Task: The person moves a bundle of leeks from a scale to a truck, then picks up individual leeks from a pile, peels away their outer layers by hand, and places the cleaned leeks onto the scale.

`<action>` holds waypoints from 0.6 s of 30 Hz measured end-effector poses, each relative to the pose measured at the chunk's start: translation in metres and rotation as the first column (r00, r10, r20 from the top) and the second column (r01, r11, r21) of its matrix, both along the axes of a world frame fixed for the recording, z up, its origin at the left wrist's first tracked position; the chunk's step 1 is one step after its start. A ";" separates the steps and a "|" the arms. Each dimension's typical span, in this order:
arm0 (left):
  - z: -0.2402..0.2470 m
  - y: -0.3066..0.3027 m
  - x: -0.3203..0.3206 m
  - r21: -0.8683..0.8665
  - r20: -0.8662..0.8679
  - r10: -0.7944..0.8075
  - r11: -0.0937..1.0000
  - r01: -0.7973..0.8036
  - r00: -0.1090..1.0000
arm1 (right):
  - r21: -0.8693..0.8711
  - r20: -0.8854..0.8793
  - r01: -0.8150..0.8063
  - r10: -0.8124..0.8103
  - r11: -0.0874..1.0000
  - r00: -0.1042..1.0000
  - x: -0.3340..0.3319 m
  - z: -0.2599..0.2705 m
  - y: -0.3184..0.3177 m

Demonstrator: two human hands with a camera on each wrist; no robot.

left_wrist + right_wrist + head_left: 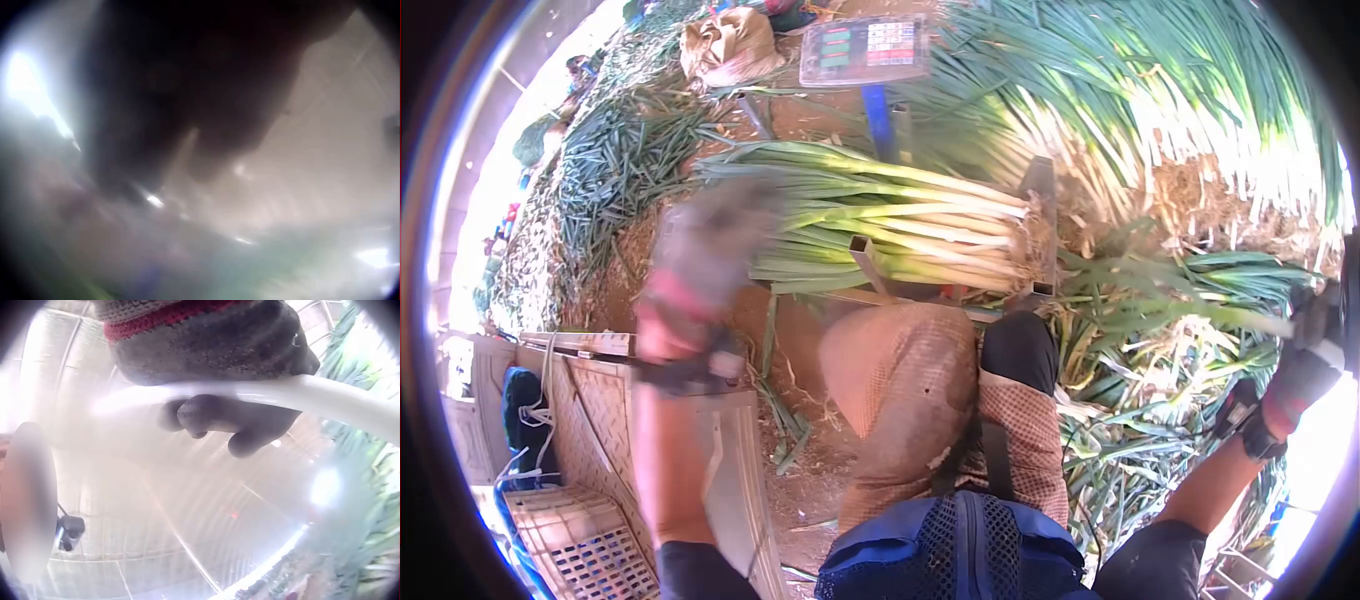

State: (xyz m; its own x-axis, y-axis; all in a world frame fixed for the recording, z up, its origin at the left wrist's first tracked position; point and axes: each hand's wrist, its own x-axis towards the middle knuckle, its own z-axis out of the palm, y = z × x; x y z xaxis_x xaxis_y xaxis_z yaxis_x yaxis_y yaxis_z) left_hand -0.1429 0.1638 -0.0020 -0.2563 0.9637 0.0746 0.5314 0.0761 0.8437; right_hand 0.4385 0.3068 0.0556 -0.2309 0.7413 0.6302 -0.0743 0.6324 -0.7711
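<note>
A bundle of leeks (900, 220) lies across a metal frame, roots to the right. The gloved left hand (710, 240) is motion-blurred near its leafy end; whether they touch is unclear. In the left wrist view that hand (187, 94) is a dark blur with its digits apart and nothing visible between them. At far right, the gloved right hand (1305, 345) grips a single leek by its white stalk (1330, 353), the leaves reaching left. In the right wrist view the right hand's (219, 369) fingers curl round the white stalk (350, 403).
A scale display (865, 50) stands on a blue post behind the bundle. Piled leeks (1180, 100) fill the back right, and loose leaves (1140, 470) lie below the right hand. A woven basket (580, 540) is at lower left, a cloth sack (730, 48) at the back.
</note>
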 end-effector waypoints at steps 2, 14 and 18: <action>-0.060 0.023 0.096 0.343 0.802 -0.494 0.841 0.418 0.337 | 0.047 0.011 -0.360 0.360 0.932 0.933 -0.027 0.066 -0.014; -0.011 0.152 0.365 0.596 0.699 -0.367 0.773 0.216 -0.614 | 0.216 -0.318 -0.030 0.099 0.976 0.943 -0.030 0.062 -0.139; -0.003 0.156 0.297 0.623 0.701 -0.567 0.782 -0.015 -0.432 | -0.110 0.077 0.463 -0.457 0.880 0.886 -0.005 -0.011 -0.145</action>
